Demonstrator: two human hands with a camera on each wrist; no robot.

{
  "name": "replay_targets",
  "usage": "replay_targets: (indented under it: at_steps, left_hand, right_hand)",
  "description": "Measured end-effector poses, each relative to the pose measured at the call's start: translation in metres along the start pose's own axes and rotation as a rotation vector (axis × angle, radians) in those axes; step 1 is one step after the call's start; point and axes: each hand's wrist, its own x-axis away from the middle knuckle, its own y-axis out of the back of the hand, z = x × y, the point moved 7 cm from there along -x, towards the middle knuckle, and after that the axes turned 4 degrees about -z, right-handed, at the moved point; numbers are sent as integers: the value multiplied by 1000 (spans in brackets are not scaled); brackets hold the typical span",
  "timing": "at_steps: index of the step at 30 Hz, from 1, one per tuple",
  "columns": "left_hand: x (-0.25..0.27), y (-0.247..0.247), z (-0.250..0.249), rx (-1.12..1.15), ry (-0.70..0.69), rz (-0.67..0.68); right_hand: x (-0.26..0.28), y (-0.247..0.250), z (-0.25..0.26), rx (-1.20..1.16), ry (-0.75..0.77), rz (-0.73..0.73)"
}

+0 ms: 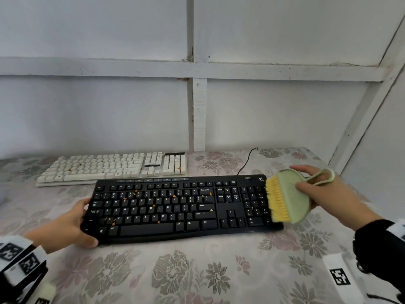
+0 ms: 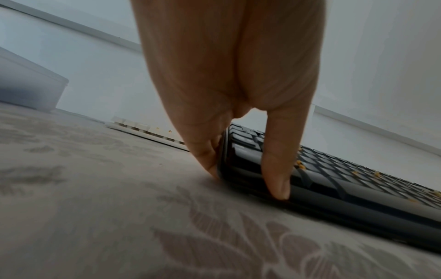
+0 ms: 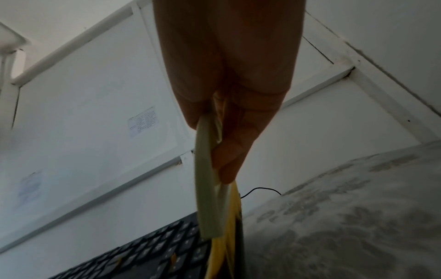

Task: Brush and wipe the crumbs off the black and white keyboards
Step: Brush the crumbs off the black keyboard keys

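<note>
Brushing step starting: right hand (image 1: 324, 194) grips brush (image 1: 289, 197), bristles at black keyboard (image 1: 175, 207) 3 o'clock end. Left hand (image 1: 72, 224) clasps 9 o'clock edge. Next: sweep crumbs (image 1: 125, 198) toward 9 o'clock.

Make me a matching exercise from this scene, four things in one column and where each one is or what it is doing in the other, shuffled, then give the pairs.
Things:
1. black full-size keyboard
2. white full-size keyboard
3. pale green brush with yellow bristles
4. left hand

States:
A. lies at the back, near the wall
B. grips the black keyboard's left end
C. held by the right hand at the number pad
D. lies in front, strewn with orange crumbs

Pairs: 1-D, 2-A, 3-C, 4-B
</note>
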Motion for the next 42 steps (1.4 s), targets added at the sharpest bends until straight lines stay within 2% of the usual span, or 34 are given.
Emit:
replay_targets:
  at_steps: [4,9,11,19,25,33,38,42]
  left_hand:
    - [-1,0,0,-13,-6,-12]
    - [1,-1,-4,-28,-27,-21]
    - [2,-1,-4,-17,-28,-21]
    - [-3,1,3,-22,-11,-12]
    - [-2,1,2,-50,-6,-14]
    - [-2,0,3,-56,4,-10]
    - [-4,2,4,-82,-9,-10]
    - [1,-1,-1,-92,-10,-11]
  right_hand:
    - [12,4,0,54,-23,93]
    - [-9,5,27,-21,53,-23]
    - [-13,-7,33,-12,76,-22]
    - [10,-19,28,188,23,99]
    - [-6,-13,44,91,102,-62]
    - [16,-19,27,208,39,56]
    - [5,-9,44,171,113,-102]
    - [13,-20,33,230,103,-32]
